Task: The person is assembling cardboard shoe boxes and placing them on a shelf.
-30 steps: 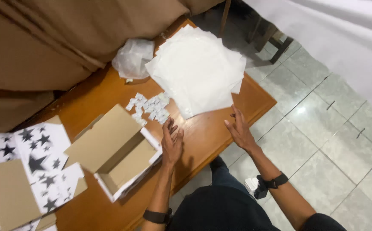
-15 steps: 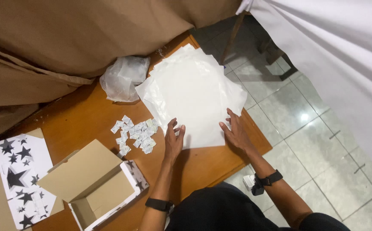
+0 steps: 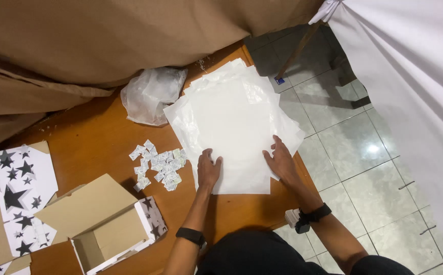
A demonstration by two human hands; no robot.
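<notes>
Head view shows both hands flat on the stack of white paper sheets (image 3: 237,127) — half a second ago they were just arriving at its near edge. Left hand (image 3: 209,170) lies spread on the stack's near left corner, right hand (image 3: 281,162) open on its near right edge; neither grips anything. Left of the stack sit small printed packets (image 3: 158,165), beyond them an open star-patterned box (image 3: 112,234) — hands have settled on the sheets.

Stack of paper sheets (image 3: 234,119) on the table (image 3: 99,137), right of centre; both hands on its near edge. Left of it, scattered small packets (image 3: 158,164); behind those, a crumpled plastic bag (image 3: 150,94). Open cardboard box (image 3: 110,235) near left; flattened star-printed boxes (image 3: 20,193) far left.
</notes>
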